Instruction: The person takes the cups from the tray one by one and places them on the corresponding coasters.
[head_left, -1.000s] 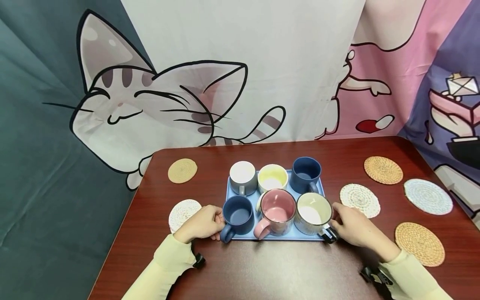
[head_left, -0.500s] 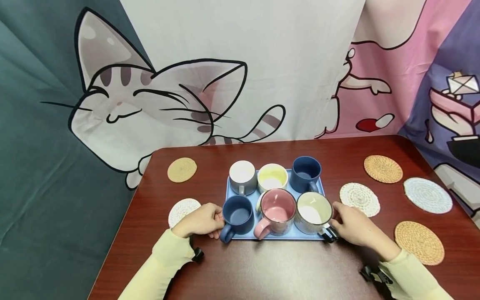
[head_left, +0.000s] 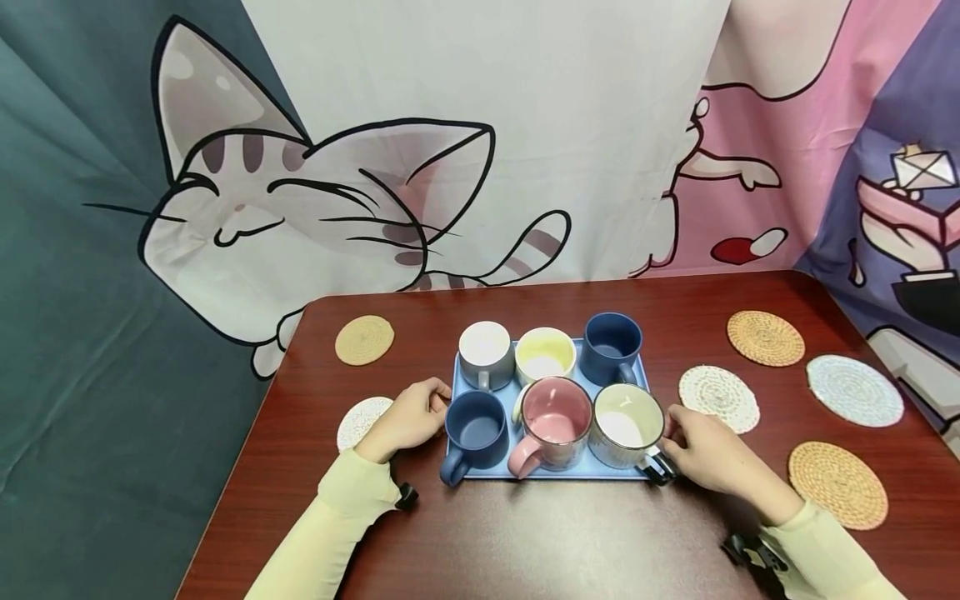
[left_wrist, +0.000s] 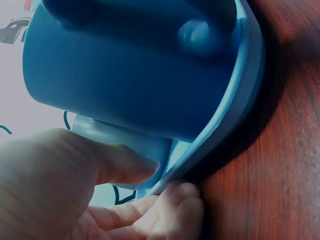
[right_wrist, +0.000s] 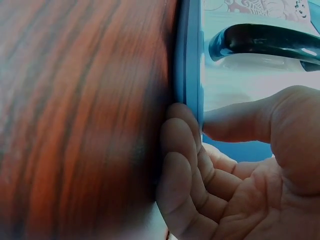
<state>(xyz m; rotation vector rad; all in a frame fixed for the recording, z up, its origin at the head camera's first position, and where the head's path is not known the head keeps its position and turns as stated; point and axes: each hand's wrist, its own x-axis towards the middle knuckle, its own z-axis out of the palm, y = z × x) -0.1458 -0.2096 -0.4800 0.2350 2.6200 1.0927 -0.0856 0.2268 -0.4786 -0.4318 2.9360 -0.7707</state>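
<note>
Tray (head_left: 600, 476), pale blue and loaded with 6 mugs (head_left: 480, 367), lies between our 2 hands and seems to rest flat on the table (head_left: 555, 542). A moment ago our left hand (head_left: 410, 418) was lower, beside the handle (head_left: 453, 468) of the near dark blue mug (head_left: 477, 429); now it is farther from us, beside that mug's far side, clamped on the tray's edge with its thumb above and its fingers curled below. Our right hand (head_left: 708, 450) has not moved: it pinches the opposite edge, just right of the cream mug (head_left: 628, 421). The pink mug (head_left: 555, 417) stands between both hands, and all 6 mugs keep their spots. We judge this a change of hold only: the left grip is nearer the middle of its side, so the load should balance better. Left of our left hand, partly hidden by it, lies a white coaster (head_left: 358, 423).
</note>
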